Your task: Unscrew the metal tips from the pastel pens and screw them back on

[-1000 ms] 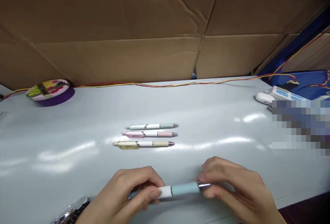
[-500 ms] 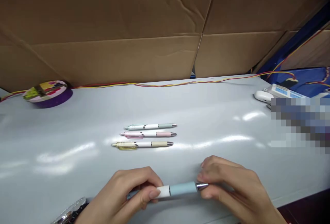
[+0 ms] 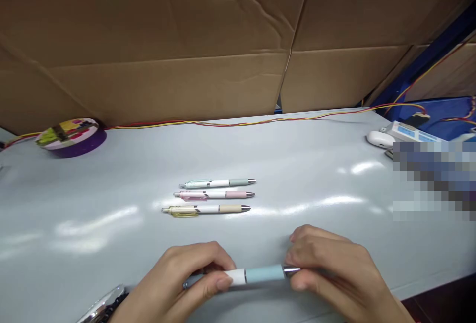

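Both of my hands hold one pen with a light blue grip (image 3: 262, 274), level and just above the near edge of the grey table (image 3: 316, 174). My left hand (image 3: 182, 283) pinches the white barrel end, a watch on its wrist. My right hand (image 3: 334, 271) closes its fingertips round the metal tip. Beyond them three pens lie side by side, tips to the right: a green pen (image 3: 217, 183) farthest, a pink pen (image 3: 213, 194) in the middle, a yellow pen (image 3: 206, 209) nearest.
Cardboard boxes (image 3: 167, 40) wall off the back of the table, with a red and yellow cable (image 3: 238, 123) along their foot. A purple tape roll (image 3: 70, 137) sits far left. A white device (image 3: 381, 138) and a blurred patch lie at right.
My hands and the blue pen have stayed almost where they were; the right fingertips closed a little further over the metal tip. The three pens on the table have not moved.
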{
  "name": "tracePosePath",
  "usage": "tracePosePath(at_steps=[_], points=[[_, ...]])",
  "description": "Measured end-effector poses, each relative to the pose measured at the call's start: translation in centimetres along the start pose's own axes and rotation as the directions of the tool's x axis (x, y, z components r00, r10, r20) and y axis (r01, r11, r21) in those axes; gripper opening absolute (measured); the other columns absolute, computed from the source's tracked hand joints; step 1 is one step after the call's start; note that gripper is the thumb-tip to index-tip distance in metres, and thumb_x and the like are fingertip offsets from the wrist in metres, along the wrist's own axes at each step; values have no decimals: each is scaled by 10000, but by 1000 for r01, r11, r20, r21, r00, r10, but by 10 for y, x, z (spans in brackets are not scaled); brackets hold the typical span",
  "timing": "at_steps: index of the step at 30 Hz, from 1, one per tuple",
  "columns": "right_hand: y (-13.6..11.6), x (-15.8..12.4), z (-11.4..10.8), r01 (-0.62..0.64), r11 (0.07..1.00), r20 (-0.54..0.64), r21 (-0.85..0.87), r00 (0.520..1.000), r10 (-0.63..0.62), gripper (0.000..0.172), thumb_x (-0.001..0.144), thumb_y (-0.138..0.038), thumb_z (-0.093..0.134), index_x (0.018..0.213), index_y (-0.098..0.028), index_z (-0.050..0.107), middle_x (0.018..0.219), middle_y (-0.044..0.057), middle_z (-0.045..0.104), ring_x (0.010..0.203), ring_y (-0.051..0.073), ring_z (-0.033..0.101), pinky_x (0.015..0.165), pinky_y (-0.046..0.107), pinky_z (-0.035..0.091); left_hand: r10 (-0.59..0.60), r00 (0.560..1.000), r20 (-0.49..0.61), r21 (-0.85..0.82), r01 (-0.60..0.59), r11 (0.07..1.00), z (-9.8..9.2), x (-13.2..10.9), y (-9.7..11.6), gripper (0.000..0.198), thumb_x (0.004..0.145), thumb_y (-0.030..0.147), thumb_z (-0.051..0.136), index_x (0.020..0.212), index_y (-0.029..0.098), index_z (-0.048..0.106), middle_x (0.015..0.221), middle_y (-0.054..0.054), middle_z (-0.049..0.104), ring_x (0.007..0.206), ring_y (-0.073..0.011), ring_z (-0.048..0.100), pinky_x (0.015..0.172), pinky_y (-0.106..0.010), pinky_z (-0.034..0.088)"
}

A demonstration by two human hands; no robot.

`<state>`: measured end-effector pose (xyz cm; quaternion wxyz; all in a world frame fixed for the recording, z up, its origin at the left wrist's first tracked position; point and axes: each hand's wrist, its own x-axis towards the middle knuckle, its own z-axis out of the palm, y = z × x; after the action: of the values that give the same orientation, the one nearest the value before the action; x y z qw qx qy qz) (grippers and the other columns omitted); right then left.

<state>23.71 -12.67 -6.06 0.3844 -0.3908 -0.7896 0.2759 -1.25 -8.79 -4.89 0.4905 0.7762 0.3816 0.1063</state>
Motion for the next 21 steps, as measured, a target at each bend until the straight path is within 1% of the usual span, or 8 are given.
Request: tracePosePath(at_steps=[7, 10, 12, 14, 15, 17, 19, 21], points=[[-5, 4, -1, -32, 991, 56, -129, 998, 39, 397, 965, -416, 320, 703, -196, 521, 584, -11, 513, 550, 120, 474, 534, 240, 416, 67, 998, -10, 26, -67, 997, 0, -2, -1, 187, 928, 326, 463, 846, 237, 606, 766, 48, 649, 674, -116, 585, 611, -153, 419], [-4, 3, -1, -36, 985, 15, -170, 999, 39, 310, 914, -469, 433, 964, -191, 559, 761, 18, 618, 660, 129, 556, 609, 231, 475, 85, 996, -41, 43, -83, 996, -1, -3, -2, 155, 936, 282, 455, 886, 256, 600, 804, 66, 653, 711, -100, 598, 645, -135, 419], [-2, 2, -1, 7, 988, 12, -153, 1000, -5, 270, 889, -367, 539, 1094, -192, 527, 872, 31, 652, 746, 133, 588, 677, 226, 493, 92, 993, -68, 50, -89, 995, -1, -3, -3, 145, 935, 275, 459, 889, 263, 595, 805, 77, 651, 714, -92, 599, 647, -127, 415], [-1, 1, 1, 74, 991, 15, -110, 997, -72, 171, 892, -214, 551, 1062, -195, 542, 835, 17, 659, 735, 129, 591, 683, 227, 489, 98, 992, -81, 50, -95, 994, -1, -3, -4, 145, 935, 282, 462, 881, 261, 595, 794, 77, 648, 704, -93, 596, 638, -128, 415], [-1, 1, 1, 89, 992, 16, -93, 996, -88, 135, 894, -184, 541, 1028, -190, 554, 788, 11, 653, 701, 126, 584, 660, 228, 484, 103, 991, -81, 52, -99, 994, 0, -2, -4, 147, 935, 284, 463, 879, 259, 597, 790, 75, 647, 700, -95, 595, 634, -130, 416], [-1, 1, 2, 82, 992, 17, -97, 997, -80, 82, 910, -229, 519, 948, -175, 568, 703, 6, 624, 632, 123, 552, 603, 232, 465, 114, 990, -77, 61, -110, 992, 1, -1, -4, 146, 935, 281, 468, 874, 255, 598, 782, 73, 644, 693, -95, 593, 632, -131, 414], [-2, 2, 2, 59, 990, 34, -131, 998, -55, 218, 938, -329, 453, 834, -175, 566, 635, -1, 580, 583, 117, 508, 565, 236, 439, 123, 989, -76, 69, -118, 991, 1, -1, -4, 134, 933, 274, 480, 873, 253, 597, 785, 75, 643, 696, -90, 593, 639, -125, 411], [-3, 2, 1, 40, 985, 44, -169, 998, -33, 285, 935, -400, 427, 818, -177, 560, 634, 0, 569, 584, 120, 497, 561, 242, 430, 130, 988, -79, 68, -125, 990, 2, 0, -4, 128, 931, 277, 487, 868, 250, 594, 786, 76, 641, 697, -88, 593, 638, -123, 410]])
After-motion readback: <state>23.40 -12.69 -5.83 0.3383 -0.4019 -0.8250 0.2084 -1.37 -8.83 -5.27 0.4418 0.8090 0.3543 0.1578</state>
